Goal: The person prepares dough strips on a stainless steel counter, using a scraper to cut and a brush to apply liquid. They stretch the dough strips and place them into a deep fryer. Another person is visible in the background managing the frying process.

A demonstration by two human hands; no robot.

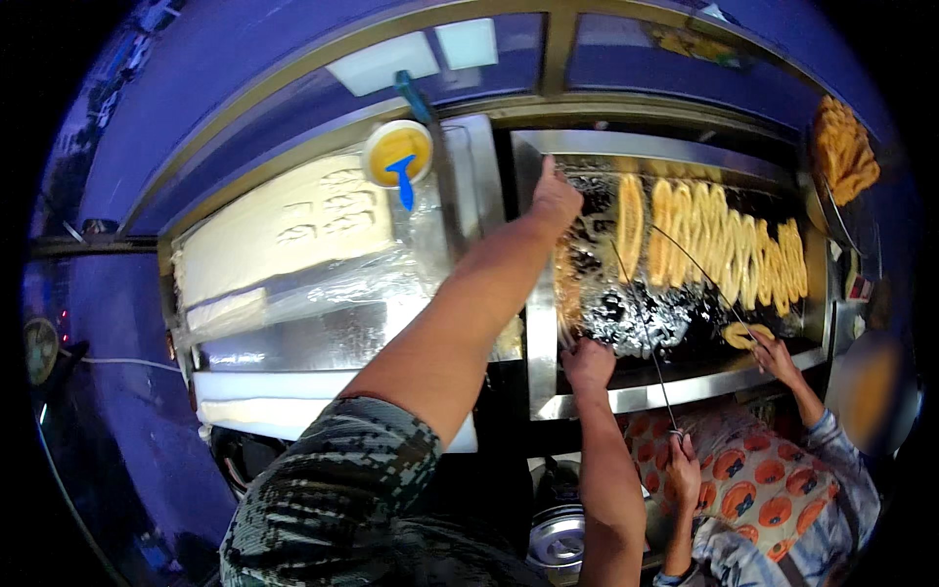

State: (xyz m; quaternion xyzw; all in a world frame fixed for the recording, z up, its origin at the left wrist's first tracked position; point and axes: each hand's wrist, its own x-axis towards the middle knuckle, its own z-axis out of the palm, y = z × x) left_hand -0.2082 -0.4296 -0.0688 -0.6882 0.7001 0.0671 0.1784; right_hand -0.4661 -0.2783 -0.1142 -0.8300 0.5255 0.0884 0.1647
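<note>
My left hand [559,197] reaches over the back left corner of a steel deep fryer [541,345], fingers curled and their grip hidden. At the fryer's front left, my right hand [590,365] is closed on the pale end of a dough strip [565,336]. A browned band runs along the inner left side between my hands; whether it is dough or fryer wall is unclear. Right of my hands, long fried dough sticks [629,227] lie side by side in dark, bubbling oil [638,323]. One curved piece of dough [739,335] floats near the front.
A co-worker's hands [684,469] hold long thin metal sticks [653,345] across the oil. Left stands a steel counter [308,348] with sheeted dough [279,235] under plastic film, and a bowl [374,176] with a blue brush [402,180]. Fried pieces [843,150] sit far right.
</note>
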